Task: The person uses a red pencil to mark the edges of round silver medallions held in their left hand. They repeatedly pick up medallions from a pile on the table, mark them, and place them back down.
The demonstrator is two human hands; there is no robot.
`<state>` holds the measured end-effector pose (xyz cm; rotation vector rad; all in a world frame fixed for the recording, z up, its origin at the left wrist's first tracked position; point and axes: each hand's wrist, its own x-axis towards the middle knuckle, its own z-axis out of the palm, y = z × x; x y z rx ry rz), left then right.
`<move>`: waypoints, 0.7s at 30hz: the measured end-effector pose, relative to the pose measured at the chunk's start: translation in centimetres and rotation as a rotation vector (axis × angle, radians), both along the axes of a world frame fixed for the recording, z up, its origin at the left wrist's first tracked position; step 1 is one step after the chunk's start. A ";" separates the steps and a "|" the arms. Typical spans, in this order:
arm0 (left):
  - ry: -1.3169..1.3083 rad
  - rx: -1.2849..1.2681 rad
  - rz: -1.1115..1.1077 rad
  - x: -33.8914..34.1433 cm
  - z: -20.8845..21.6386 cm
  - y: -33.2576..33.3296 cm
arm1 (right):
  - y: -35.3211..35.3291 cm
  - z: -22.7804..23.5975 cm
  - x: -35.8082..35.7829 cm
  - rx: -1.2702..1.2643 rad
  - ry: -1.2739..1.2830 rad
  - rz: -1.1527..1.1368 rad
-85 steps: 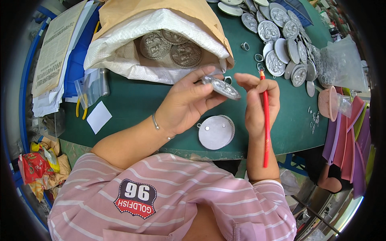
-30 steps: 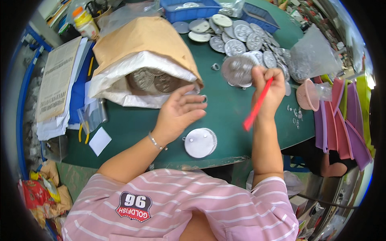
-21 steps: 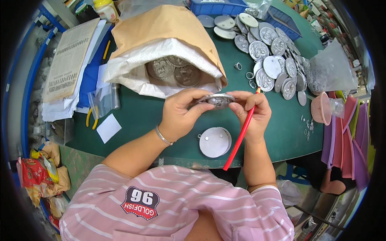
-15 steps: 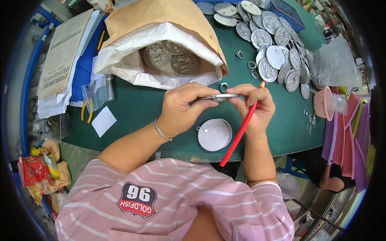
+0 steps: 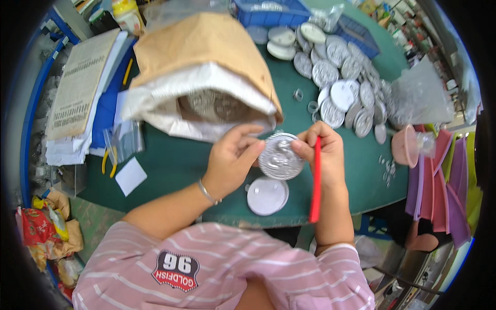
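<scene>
A round silver-grey metal medallion (image 5: 281,158) with a raised relief faces up between my hands. My left hand (image 5: 230,161) is closed at its left edge, thumb on the rim. My right hand (image 5: 325,150) pinches its right edge with the thumb, and also holds a red pencil (image 5: 315,181) pointing down toward me. Just below, a stack of medallions lies on the green table, its top medallion (image 5: 265,197) blank side up with two small studs. Beyond my hands, an open paper sack (image 5: 206,44) with a white lining holds more relief medallions (image 5: 227,107). The picture is somewhat blurred.
A heap of medallions (image 5: 331,113) covers the far right, beside blue bins (image 5: 274,14) and a clear plastic bag (image 5: 421,93). Loose rings (image 5: 298,94) lie near it. A pink cup (image 5: 404,146) stands at right. Papers (image 5: 77,93) and yellow-handled pliers (image 5: 109,161) are at left.
The medallion in my hands has tipped from edge-on to relief face up. My hands have come a little nearer, and the pencil is more upright. The whole view has shifted slightly.
</scene>
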<state>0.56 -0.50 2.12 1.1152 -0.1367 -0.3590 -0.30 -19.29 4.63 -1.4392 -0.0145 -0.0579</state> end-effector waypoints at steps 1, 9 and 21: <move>-0.038 0.051 0.035 0.3 0.3 0.0 | -0.9 0.9 1.2 0.045 0.015 -0.048; -0.101 0.083 0.031 0.8 -1.9 -0.6 | -5.7 6.6 17.5 -0.262 0.205 -0.136; -0.039 0.049 0.017 0.6 -1.6 -0.4 | -2.9 4.4 30.7 -0.670 -0.026 -0.188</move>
